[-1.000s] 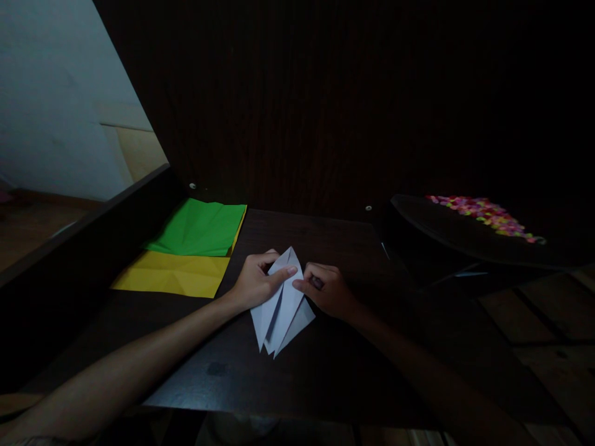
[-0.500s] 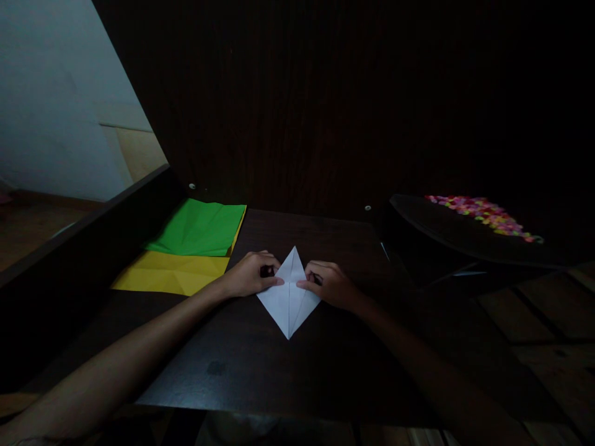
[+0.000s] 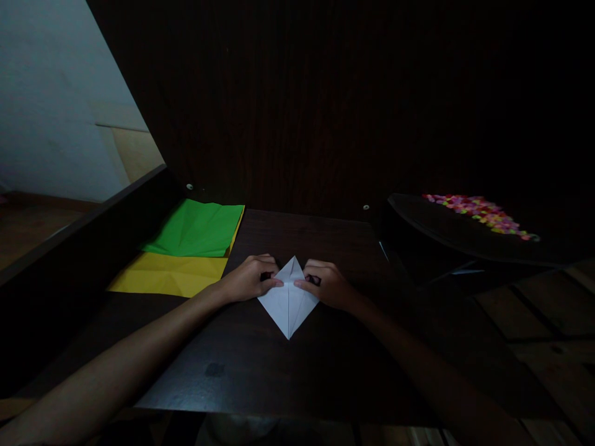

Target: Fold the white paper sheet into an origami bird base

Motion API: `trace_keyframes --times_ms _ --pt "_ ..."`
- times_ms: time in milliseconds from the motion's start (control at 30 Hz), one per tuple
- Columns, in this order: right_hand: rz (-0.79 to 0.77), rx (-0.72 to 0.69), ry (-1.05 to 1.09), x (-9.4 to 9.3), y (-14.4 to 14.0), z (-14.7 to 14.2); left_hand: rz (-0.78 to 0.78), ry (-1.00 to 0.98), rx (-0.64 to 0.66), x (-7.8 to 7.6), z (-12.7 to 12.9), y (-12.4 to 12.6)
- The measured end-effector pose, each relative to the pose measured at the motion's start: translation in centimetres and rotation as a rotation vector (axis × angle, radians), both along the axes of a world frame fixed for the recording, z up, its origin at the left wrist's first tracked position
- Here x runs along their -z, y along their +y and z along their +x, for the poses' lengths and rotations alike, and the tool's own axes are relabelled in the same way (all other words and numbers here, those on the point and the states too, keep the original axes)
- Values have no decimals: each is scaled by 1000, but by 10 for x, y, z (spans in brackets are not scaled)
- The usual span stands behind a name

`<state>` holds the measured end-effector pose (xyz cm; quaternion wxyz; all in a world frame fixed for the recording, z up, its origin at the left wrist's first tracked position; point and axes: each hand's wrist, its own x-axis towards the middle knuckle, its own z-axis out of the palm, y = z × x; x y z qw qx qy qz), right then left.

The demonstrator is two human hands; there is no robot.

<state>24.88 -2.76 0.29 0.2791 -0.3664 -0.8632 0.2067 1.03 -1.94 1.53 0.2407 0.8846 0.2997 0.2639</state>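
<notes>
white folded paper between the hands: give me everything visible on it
The white folded paper is a kite-like diamond lying flat on the dark wooden table, with a short point away from the person and a longer point toward them. A straight centre crease or seam runs tip to tip. It looks like thin, matte paper, with crisp edges. The left hand presses its upper left edge with a fingertip, and the right hand does the same on the upper right. Nothing else touches it.

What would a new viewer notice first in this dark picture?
The folded white paper at the middle of the dark table, pressed flat by the left hand and the right hand. Next, the green sheet overlapping a yellow sheet at the far left.
</notes>
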Motion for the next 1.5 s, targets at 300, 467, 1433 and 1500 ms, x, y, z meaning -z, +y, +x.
trace_keyframes --times_ms 300,467,1433,1500 --pt "47 -29 92 2 -2 -3 -12 15 -15 -1 2 -3" --pt "118 -67 76 5 -1 -1 89 39 25 0 1 -3" --pt "275 -24 -494 -20 -31 -3 311 305 115 -5 3 -28" --pt "270 -26 -491 -20 -31 -3 284 346 105 -6 4 -29"
